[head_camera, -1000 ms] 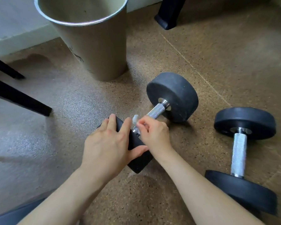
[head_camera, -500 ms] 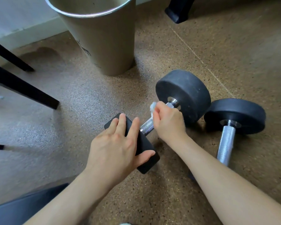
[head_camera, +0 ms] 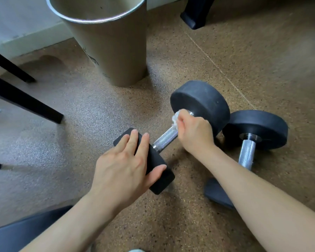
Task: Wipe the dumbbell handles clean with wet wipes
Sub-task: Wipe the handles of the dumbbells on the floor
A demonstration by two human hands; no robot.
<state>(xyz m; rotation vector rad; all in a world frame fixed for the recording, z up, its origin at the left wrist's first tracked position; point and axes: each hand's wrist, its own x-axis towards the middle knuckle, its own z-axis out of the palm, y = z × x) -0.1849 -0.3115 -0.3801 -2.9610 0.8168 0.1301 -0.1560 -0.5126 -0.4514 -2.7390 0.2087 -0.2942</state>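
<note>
Behind the dumbbell [head_camera: 166,138] stands a tan bin [head_camera: 115,51], contents unseen.

Only one view, a wide-angle head cam looking steeply down at the floor [head_camera: 262,70] from pretty close. Left hand [head_camera: 124,168] and right hand [head_camera: 195,131] sit mid-frame, forearms cut by the bottom edge, bin [head_camera: 105,51] up top.

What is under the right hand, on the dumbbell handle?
The right hand grips a crumpled white wipe against the handle. The hand hides most of the wipe and the handle beneath.
</note>
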